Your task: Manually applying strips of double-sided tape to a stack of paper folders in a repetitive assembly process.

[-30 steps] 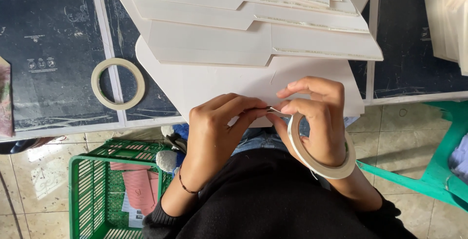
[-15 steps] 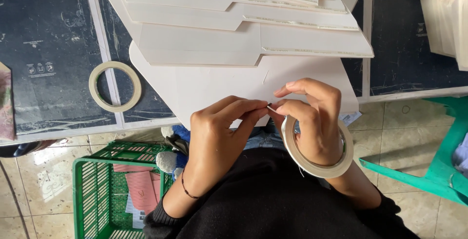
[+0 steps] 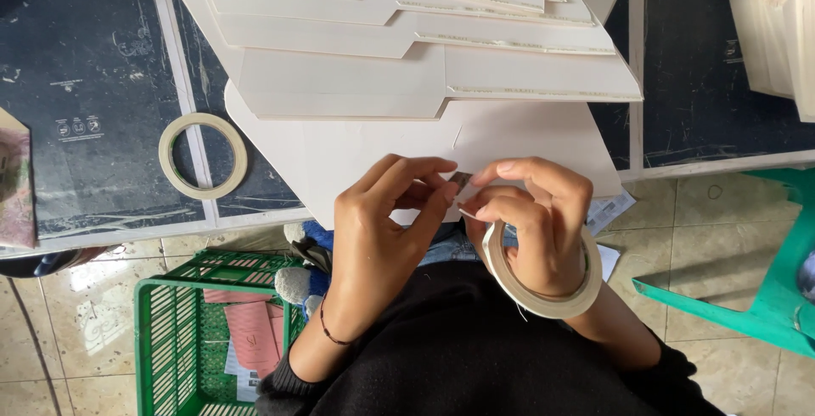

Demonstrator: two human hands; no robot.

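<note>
Nearest, a black sleeve and lap are seen, with a tiled floor [image 3: 68, 314] below on both sides. On that floor one green plastic basket [image 3: 170, 340] is set at the left, holding pink papers, and part of one green plastic chair [image 3: 764, 297] shows at the right.

Just above the lap, two hands are brought together at the near edge of the bench. The left hand [image 3: 382, 229] is curled, its fingers closed in a pinch on a small strip of tape [image 3: 463, 185] at the fingertips. The right hand [image 3: 531, 221] is likewise closed on the same strip, thumb and forefinger pressed together; one roll of pale tape [image 3: 543, 293] is worn around its wrist like a bangle. A thin dark bracelet is seen on the left wrist.

Under the hands, a white card sheet [image 3: 340, 161] is spread over the bench edge. Beyond it, a fanned stack of white folded cards [image 3: 424, 42] is laid, several overlapping; an exact count cannot be told.

To the left, a second tape roll [image 3: 203, 155] lies flat on the dark bench [image 3: 76, 85], well apart from the hands. Two rolls are counted in all. At the far right, another pile of white card [image 3: 777, 25] is partly cut off.
</note>
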